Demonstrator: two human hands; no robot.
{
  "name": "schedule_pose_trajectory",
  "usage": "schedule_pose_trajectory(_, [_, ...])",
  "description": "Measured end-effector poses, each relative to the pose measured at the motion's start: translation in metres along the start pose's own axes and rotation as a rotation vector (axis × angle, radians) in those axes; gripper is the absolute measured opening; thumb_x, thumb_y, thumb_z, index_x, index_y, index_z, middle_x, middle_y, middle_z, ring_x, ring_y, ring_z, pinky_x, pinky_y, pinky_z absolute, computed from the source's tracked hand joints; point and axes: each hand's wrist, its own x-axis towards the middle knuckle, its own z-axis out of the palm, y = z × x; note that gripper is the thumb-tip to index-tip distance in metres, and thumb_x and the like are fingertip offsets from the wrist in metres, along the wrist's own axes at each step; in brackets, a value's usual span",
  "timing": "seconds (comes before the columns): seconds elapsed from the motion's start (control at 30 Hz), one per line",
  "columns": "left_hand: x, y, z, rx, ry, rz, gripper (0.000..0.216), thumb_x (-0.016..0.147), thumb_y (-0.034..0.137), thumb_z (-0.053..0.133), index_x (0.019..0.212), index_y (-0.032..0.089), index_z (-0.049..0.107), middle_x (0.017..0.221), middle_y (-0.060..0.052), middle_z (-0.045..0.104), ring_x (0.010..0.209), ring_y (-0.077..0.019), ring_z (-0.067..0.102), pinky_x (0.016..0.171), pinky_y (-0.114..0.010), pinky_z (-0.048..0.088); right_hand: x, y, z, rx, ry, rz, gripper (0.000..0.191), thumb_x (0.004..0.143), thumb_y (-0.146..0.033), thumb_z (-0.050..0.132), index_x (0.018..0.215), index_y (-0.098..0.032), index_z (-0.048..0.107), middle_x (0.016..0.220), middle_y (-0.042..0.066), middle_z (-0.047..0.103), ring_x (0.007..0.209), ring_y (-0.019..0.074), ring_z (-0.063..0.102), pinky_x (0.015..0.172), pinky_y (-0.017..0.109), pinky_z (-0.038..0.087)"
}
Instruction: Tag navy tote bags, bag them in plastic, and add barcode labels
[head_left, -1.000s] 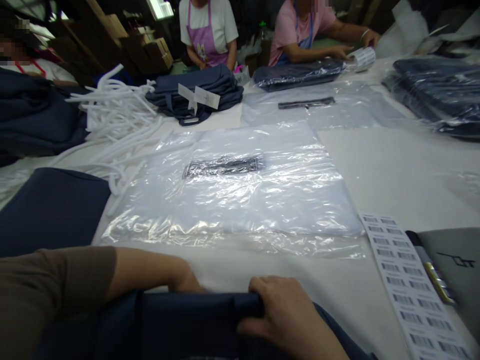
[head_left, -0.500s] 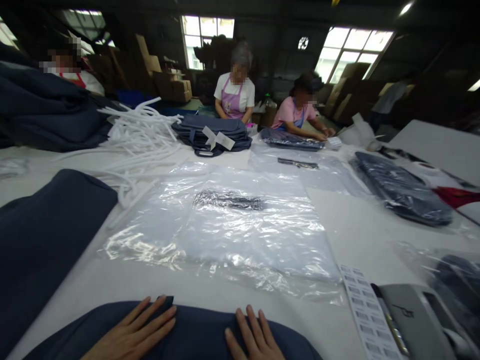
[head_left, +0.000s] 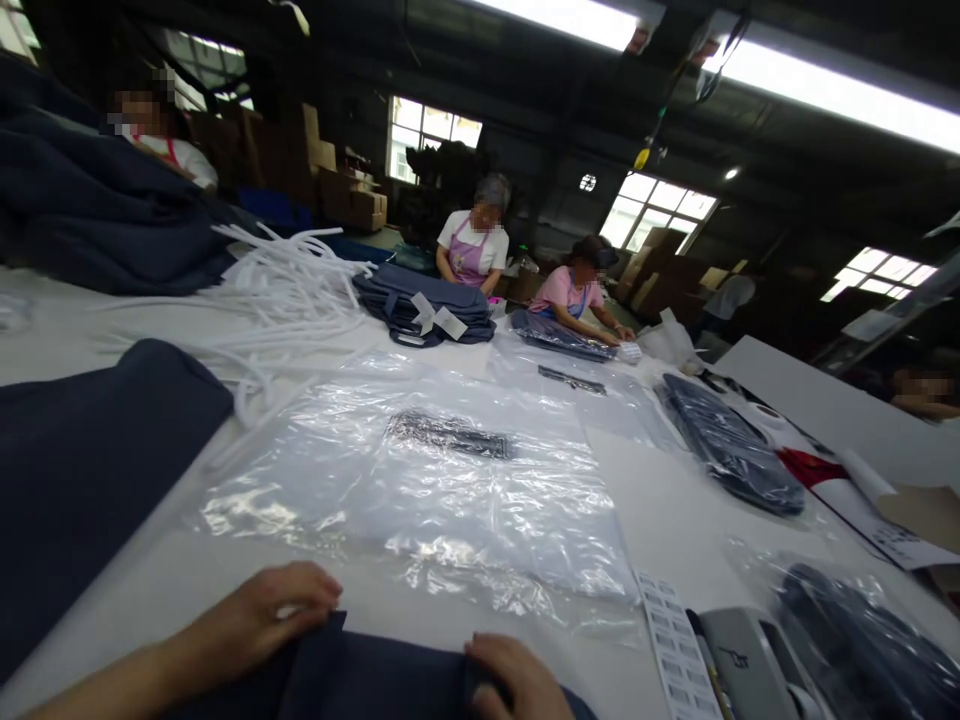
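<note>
A navy fabric bag (head_left: 397, 672) lies at the near edge of the table, partly out of frame. My left hand (head_left: 262, 615) is closed at its left part, thumb and fingers pinching a raised edge of the cloth. Curled over the bag's far edge on the right is my right hand (head_left: 517, 675), its fingers gripping the fabric. Just beyond both hands, a flat stack of clear plastic bags (head_left: 480, 520) with a dark printed block spreads across the table.
Navy fabric (head_left: 97, 450) lies at left, near white cords (head_left: 300, 275). Folded navy bags (head_left: 427, 295) are stacked at the back. Right are barcode labels (head_left: 679, 640), a grey device (head_left: 750, 655) and wrapped bags (head_left: 727, 450). Co-workers (head_left: 472, 240) stand across the table.
My hands lay flat with fingers spread on the bag; now both are curled onto its fabric. My left hand has lifted a dark edge. The camera view has tilted and turned right.
</note>
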Motion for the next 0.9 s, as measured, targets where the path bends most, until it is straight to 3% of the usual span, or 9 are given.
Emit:
schedule_pose_trajectory(0.1, [0.062, -0.005, -0.043, 0.078, 0.111, -0.081, 0.027, 0.086, 0.045, 0.053, 0.089, 0.025, 0.071, 0.090, -0.002, 0.069, 0.089, -0.0187, 0.062, 0.086, -0.026, 0.046, 0.048, 0.016, -0.046, 0.175, -0.022, 0.276, 0.044, 0.091, -0.050, 0.047, 0.127, -0.026, 0.059, 0.133, 0.007, 0.059, 0.124, 0.0254, 0.054, 0.108, 0.043, 0.042])
schedule_pose_trajectory(0.17, [0.098, -0.022, -0.056, 0.137, 0.108, -0.143, 0.020, 0.078, 0.037, 0.057, 0.081, 0.022, 0.070, 0.086, -0.003, 0.067, 0.087, -0.0198, 0.061, 0.084, -0.028, 0.044, 0.075, 0.031, -0.058, 0.195, -0.031, 0.363, 0.053, 0.091, -0.051, 0.043, 0.133, -0.020, 0.053, 0.142, 0.010, 0.049, 0.134, 0.0265, 0.043, 0.114, 0.046, 0.031])
schedule_pose_trajectory(0.27, [0.131, -0.060, -0.053, 0.194, 0.076, -0.238, 0.015, 0.061, 0.025, 0.060, 0.072, 0.018, 0.067, 0.082, -0.006, 0.066, 0.084, -0.0235, 0.061, 0.076, -0.030, 0.044, 0.095, 0.056, -0.054, 0.102, -0.200, 0.443, 0.062, 0.092, -0.049, 0.039, 0.140, -0.010, 0.043, 0.148, 0.016, 0.039, 0.138, 0.0274, 0.036, 0.116, 0.045, 0.025])
schedule_pose_trajectory(0.37, [0.145, -0.096, -0.042, 0.229, 0.016, -0.293, 0.016, 0.053, 0.024, 0.057, 0.066, 0.016, 0.062, 0.078, -0.009, 0.066, 0.079, -0.0264, 0.062, 0.069, -0.031, 0.043, 0.100, 0.071, -0.044, -0.027, -0.363, 0.466, 0.061, 0.090, -0.049, 0.045, 0.136, -0.010, 0.049, 0.145, 0.019, 0.043, 0.136, 0.0303, 0.039, 0.114, 0.045, 0.028])
schedule_pose_trajectory(0.5, [0.160, -0.120, -0.045, 0.234, -0.066, -0.230, 0.020, 0.066, 0.039, 0.051, 0.063, 0.019, 0.054, 0.078, -0.010, 0.066, 0.077, -0.0280, 0.061, 0.072, -0.035, 0.042, 0.108, 0.070, -0.043, -0.093, -0.322, 0.470, 0.050, 0.079, -0.047, 0.061, 0.122, -0.020, 0.063, 0.125, 0.014, 0.062, 0.120, 0.0292, 0.054, 0.104, 0.040, 0.039])
schedule_pose_trajectory(0.6, [0.175, -0.120, -0.053, 0.194, -0.048, -0.216, 0.034, 0.083, 0.047, 0.032, 0.071, 0.020, 0.049, 0.077, -0.009, 0.065, 0.075, -0.0251, 0.060, 0.073, -0.034, 0.042, 0.120, 0.069, -0.045, -0.155, -0.308, 0.505, 0.051, 0.067, -0.037, 0.074, 0.115, -0.025, 0.066, 0.114, 0.009, 0.066, 0.110, 0.0264, 0.059, 0.096, 0.033, 0.043])
schedule_pose_trajectory(0.7, [0.190, -0.108, -0.059, 0.178, 0.049, -0.252, 0.040, 0.091, 0.045, 0.014, 0.084, 0.021, 0.045, 0.075, -0.007, 0.062, 0.074, -0.0239, 0.060, 0.071, -0.033, 0.042, 0.132, 0.075, -0.044, -0.256, -0.311, 0.512, 0.021, 0.077, -0.019, 0.058, 0.091, -0.023, 0.073, 0.098, 0.008, 0.071, 0.098, 0.0245, 0.065, 0.084, 0.031, 0.045])
schedule_pose_trajectory(0.77, [0.192, -0.094, -0.060, 0.184, 0.099, -0.272, 0.046, 0.093, 0.048, 0.010, 0.095, 0.020, 0.046, 0.075, -0.007, 0.062, 0.075, -0.0260, 0.061, 0.072, -0.035, 0.041, 0.140, 0.079, -0.045, -0.291, -0.290, 0.522, 0.026, 0.082, -0.012, 0.046, 0.083, -0.020, 0.071, 0.090, 0.009, 0.072, 0.091, 0.0239, 0.066, 0.077, 0.031, 0.044])
schedule_pose_trajectory(0.9, [0.176, -0.076, -0.059, 0.377, 0.095, -0.164, 0.064, 0.078, 0.059, 0.051, 0.127, 0.018, 0.047, 0.106, -0.013, 0.064, 0.095, -0.0339, 0.060, 0.087, -0.043, 0.040, 0.156, 0.083, -0.058, -0.320, -0.202, 0.514, 0.027, 0.093, -0.021, 0.037, 0.103, -0.014, 0.061, 0.100, 0.014, 0.070, 0.094, 0.0237, 0.064, 0.078, 0.031, 0.042])
